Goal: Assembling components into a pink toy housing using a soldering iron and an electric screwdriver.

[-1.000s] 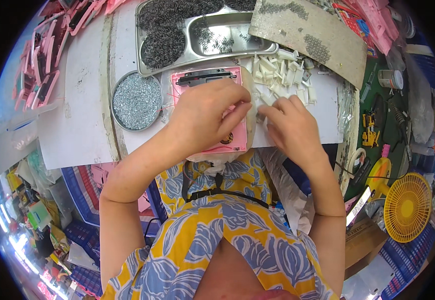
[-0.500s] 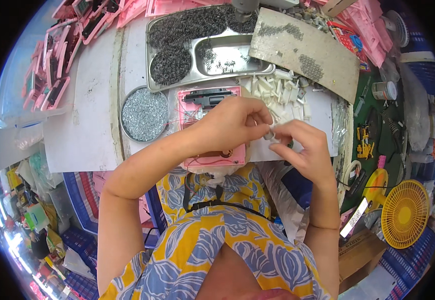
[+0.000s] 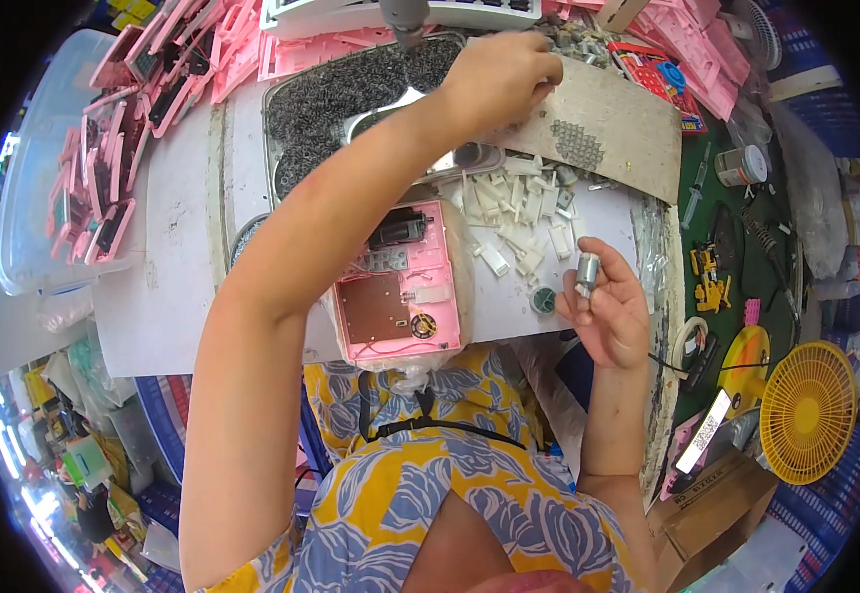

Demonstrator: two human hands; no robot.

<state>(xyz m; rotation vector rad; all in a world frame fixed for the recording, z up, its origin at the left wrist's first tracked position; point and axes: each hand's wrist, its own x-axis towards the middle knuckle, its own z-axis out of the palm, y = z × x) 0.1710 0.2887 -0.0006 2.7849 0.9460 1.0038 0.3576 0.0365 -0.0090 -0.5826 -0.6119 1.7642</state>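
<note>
pink casing: an open pink plastic shell point(image 3: 405, 287) lies on the white surface point(image 3: 178, 287) right in front of the person, inner side up, with a brown board, a small round speaker and thin wires showing inside.
left hand: the left hand point(image 3: 501, 74) reaches far across the surface to the near edge of a grey board point(image 3: 603, 133) just beyond the metal tray point(image 3: 346, 109); its fingers are curled close together in a pinch, but what they hold, if anything, cannot be told.
right hand: the right hand point(image 3: 608, 311) hovers at the right edge of the surface, palm half open, thumb and forefinger closed on a small silver cylinder point(image 3: 586, 272) held upright.
metal tray: heaped with small dark parts, one bare shiny patch in the middle.
white pieces: a loose pile of white plastic pieces point(image 3: 519, 212) lies between the pink casing and the grey board, near the right hand.
green disc: a small round green part point(image 3: 543, 299) sits on the surface just beside the right hand.
pink stacks: more pink shells point(image 3: 119, 119) are piled at the far left.
</note>
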